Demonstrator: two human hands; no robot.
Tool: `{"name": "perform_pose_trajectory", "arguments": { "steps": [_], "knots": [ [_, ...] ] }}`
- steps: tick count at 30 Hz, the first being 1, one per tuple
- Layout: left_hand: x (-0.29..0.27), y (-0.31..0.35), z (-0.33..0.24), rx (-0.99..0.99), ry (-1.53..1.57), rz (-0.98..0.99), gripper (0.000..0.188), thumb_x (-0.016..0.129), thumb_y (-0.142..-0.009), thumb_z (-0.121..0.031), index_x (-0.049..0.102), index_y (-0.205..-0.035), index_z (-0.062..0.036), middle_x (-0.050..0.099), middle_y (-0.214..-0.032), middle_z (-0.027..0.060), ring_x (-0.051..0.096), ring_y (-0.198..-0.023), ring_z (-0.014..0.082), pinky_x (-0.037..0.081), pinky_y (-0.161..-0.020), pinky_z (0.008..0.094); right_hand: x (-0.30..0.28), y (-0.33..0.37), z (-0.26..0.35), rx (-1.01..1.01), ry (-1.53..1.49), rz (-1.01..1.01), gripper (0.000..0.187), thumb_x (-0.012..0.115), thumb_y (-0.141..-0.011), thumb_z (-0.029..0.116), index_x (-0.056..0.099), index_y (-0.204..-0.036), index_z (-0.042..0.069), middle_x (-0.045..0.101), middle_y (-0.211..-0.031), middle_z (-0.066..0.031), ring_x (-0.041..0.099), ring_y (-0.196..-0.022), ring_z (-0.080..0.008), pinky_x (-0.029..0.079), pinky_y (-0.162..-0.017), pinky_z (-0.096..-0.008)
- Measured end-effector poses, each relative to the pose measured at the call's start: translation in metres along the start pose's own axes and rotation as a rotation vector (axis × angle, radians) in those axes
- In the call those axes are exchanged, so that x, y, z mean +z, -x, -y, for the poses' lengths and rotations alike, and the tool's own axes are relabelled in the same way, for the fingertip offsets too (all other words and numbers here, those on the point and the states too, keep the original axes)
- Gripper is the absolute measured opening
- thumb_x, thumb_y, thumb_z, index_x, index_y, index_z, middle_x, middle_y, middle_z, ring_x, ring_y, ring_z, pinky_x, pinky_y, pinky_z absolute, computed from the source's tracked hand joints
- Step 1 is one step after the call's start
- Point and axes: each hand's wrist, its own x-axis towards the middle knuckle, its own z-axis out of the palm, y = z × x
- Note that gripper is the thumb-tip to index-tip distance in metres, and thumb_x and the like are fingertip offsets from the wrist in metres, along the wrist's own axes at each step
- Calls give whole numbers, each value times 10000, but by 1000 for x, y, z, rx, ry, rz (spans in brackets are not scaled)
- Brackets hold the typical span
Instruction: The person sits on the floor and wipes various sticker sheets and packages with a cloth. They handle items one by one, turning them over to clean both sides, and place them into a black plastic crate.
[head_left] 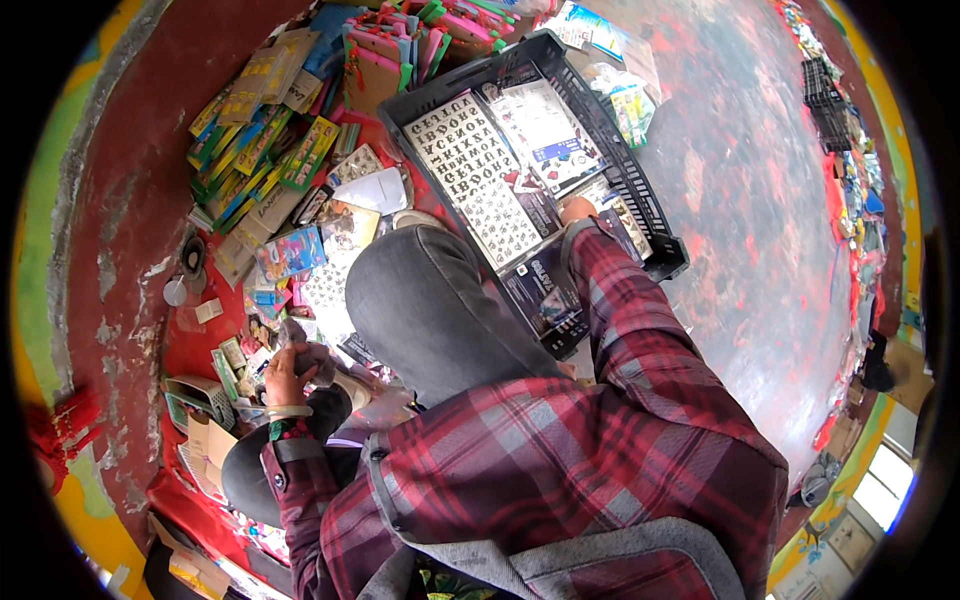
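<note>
My left hand (291, 372) rests low at the left among small flat packets on the red floor, fingers curled around a crumpled clear plastic wrapper (314, 355). My right hand (577, 210) reaches into a black plastic crate (640, 190); only part of it shows past the plaid sleeve, and it touches a dark flat packet (545, 285) at the crate's near end. In the crate lie sheets of letter stickers (470, 160) and other flat sticker packs. My knee in grey trousers (425, 300) sits between both hands.
Piles of colourful packets (260, 150) spread over the floor at the upper left. Pink and green card packs (400, 45) stand behind the crate. A small basket (195, 400) sits near my left hand. More goods line the far right edge (850, 160).
</note>
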Motion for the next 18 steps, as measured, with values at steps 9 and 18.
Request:
{"name": "perform_pose_trajectory", "arguments": {
  "steps": [9, 18],
  "knots": [
    [0, 5, -3, -46, 79, 8, 255, 493, -890, -237, 578, -990, -19, 556, -997, 76, 554, -901, 184, 522, -696, 325, -7, 92, -56, 116, 199, -191, 565, 522, -783, 140, 345, -1319, 161, 309, -1343, -142, 268, -1284, -290, 352, -957, -446],
    [-3, 3, 3, 199, -134, 74, 254, 523, -868, -243, 579, -999, -32, 576, -942, 69, 553, -912, 185, 516, -682, 336, 46, 126, -51, 235, 107, 273, 597, 546, -780, 155, 294, -1320, 115, 245, -1340, -266, 335, -1218, -422, 352, -958, -479]
  ]
}}
